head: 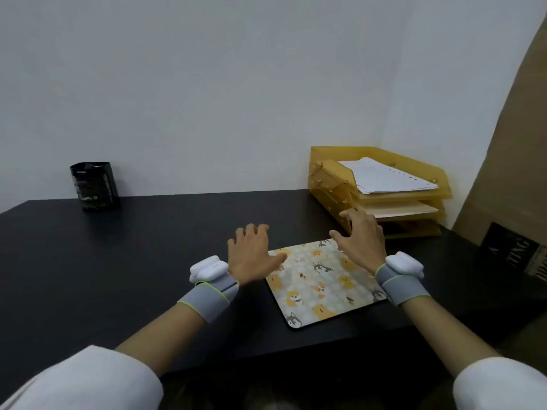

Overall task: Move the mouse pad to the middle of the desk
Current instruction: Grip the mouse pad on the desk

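The mouse pad (321, 284), pale with yellow and grey cartoon dogs, lies flat on the black desk (133, 261), right of the desk's middle. My left hand (251, 254) hovers at the pad's left edge with fingers spread, thumb over the pad's far left corner. My right hand (359, 239) is above the pad's far right corner, fingers apart, holding nothing. Both wrists carry grey bands with white devices.
A yellow stacked paper tray (331, 184) with sheets stands at the desk's back right, just beyond my right hand. A black pen holder (93, 186) sits at the back left. A tall cardboard box (509, 173) leans at the right.
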`<state>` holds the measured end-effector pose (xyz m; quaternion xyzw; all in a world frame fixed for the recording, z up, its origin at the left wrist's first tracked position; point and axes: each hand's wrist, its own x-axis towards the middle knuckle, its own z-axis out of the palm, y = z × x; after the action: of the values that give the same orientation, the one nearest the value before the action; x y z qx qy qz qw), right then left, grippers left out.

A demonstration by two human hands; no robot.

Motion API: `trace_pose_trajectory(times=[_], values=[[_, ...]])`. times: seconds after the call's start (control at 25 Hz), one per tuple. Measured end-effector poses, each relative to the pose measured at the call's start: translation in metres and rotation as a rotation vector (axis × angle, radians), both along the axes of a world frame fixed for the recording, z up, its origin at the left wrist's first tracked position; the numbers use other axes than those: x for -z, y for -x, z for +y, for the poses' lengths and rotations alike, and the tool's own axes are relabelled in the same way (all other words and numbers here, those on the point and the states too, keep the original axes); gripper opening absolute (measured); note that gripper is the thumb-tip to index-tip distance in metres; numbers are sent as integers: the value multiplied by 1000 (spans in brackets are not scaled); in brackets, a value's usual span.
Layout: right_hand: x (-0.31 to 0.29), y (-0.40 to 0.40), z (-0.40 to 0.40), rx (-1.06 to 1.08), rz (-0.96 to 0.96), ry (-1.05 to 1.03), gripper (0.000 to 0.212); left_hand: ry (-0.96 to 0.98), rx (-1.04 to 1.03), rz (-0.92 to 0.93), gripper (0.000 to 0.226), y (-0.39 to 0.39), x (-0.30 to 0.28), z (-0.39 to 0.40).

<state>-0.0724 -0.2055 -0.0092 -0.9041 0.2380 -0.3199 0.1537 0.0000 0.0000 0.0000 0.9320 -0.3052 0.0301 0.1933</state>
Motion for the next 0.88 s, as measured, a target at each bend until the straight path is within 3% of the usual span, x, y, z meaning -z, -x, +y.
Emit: trace_pose_trajectory(times=[0.52,0.88], values=[[30,15,-21,175,290,-139,67,-198,-118,91,78,-16,24,-2],[31,13,-21,227,293,-211,69,-82,-55,174,64,-28,24,-3]])
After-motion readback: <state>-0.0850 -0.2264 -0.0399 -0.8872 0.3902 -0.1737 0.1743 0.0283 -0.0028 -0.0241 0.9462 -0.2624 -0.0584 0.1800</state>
